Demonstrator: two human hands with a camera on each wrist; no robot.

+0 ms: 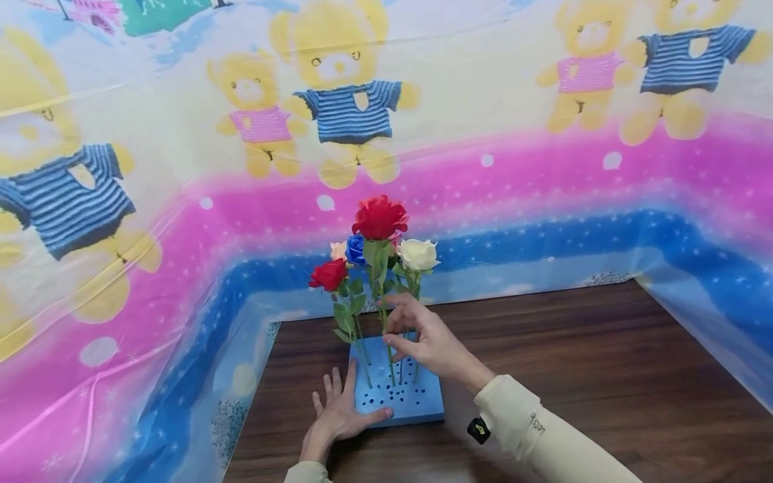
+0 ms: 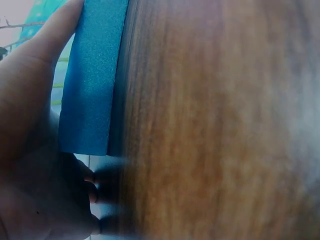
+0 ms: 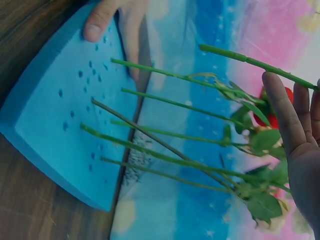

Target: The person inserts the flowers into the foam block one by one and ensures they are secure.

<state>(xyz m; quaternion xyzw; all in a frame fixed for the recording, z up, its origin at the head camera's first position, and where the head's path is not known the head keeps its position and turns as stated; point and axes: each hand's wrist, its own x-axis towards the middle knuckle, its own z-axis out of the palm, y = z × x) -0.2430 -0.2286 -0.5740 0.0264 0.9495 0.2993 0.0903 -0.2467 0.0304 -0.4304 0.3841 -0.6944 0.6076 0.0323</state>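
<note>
My right hand (image 1: 431, 342) pinches the green stem of a large red rose (image 1: 380, 218), which stands upright in front of the other flowers. In the right wrist view the cut end of this stem (image 3: 240, 57) hangs free, apart from the light blue foam block (image 3: 45, 120). Fingers spread, my left hand (image 1: 338, 412) rests at the block's near left corner, its thumb lying on the top face. Stems of a smaller red rose (image 1: 329, 275), a blue rose (image 1: 355, 249), a white rose (image 1: 418, 255) and a peach rose (image 1: 338, 251) rise from the block.
Many small dark holes dot the foam block's top. Beneath it is a dark wood-grain table (image 1: 543, 362). A small black object (image 1: 479, 430) shows beside the right cuff. Behind the table hangs a cloth (image 1: 459, 174) printed with teddy bears.
</note>
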